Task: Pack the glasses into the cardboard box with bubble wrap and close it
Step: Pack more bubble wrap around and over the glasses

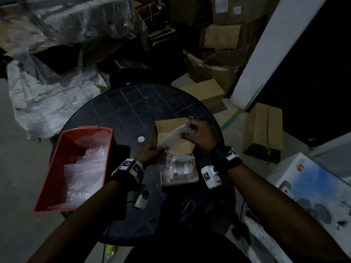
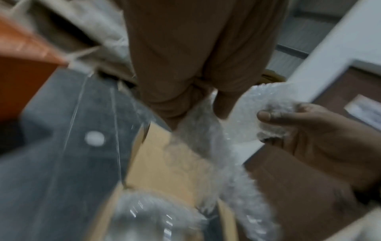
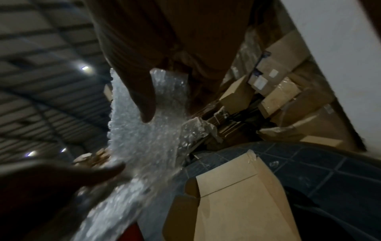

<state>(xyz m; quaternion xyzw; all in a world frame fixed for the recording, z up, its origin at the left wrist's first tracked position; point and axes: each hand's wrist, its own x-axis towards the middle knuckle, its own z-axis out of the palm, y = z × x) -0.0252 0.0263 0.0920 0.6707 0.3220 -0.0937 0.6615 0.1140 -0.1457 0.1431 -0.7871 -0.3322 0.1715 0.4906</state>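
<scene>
A small cardboard box lies open on the dark round table, its lid flap raised at the far side. Inside it lie glasses wrapped in clear plastic. Both hands hold a sheet of bubble wrap stretched above the box. My left hand pinches its near-left end, my right hand grips its far-right end. The left wrist view shows the bubble wrap with the right hand on it, over the box flap. The right wrist view shows the bubble wrap beside the flap.
A red bin with more bubble wrap stands at the table's left edge. A small white disc lies left of the box. Cardboard boxes and plastic sacks crowd the floor behind and to the right.
</scene>
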